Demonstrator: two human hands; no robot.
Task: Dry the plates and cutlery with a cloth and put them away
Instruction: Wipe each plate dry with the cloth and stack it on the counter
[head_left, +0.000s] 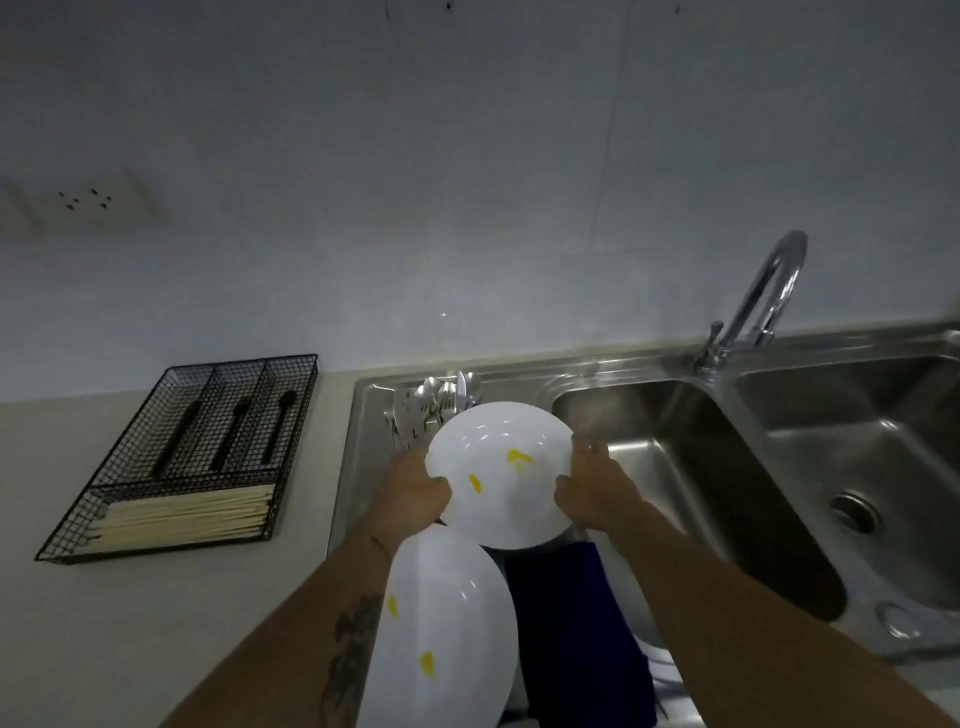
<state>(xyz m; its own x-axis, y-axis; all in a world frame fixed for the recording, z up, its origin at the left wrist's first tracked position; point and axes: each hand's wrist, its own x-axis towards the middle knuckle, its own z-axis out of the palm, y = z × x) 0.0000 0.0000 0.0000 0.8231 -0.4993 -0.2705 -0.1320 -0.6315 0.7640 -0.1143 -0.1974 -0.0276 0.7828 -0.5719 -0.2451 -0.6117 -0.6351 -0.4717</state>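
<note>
- The person holds a white plate between both hands, tilted up over the draining part of the sink, its face with small yellow marks turned toward the camera.
- The left hand clamps the plate's left rim, thumb on the face and the fingers hidden behind it; the right hand clamps the right rim the same way.
- The plate looks stiff, glossy and probably ceramic: fragile if dropped, and likely slippery while wet, so opposite-rim holds such as these suit it better than a pinch at one edge.
- A second plate stands on edge below the left forearm, close to the person, just under the held one; whether the two touch cannot be told.
- A dark blue cloth lies beneath the right forearm, beside that second plate; being soft and limp, it should bunch easily in one hand.
- Beyond the hands, wet cutlery stands crowded behind the held plate; the pieces are thin and probably slick, best taken by the handles.
- Well to the left of the left hand, a wire organiser sits on the table, holding dark utensils and pale chopsticks.
</note>
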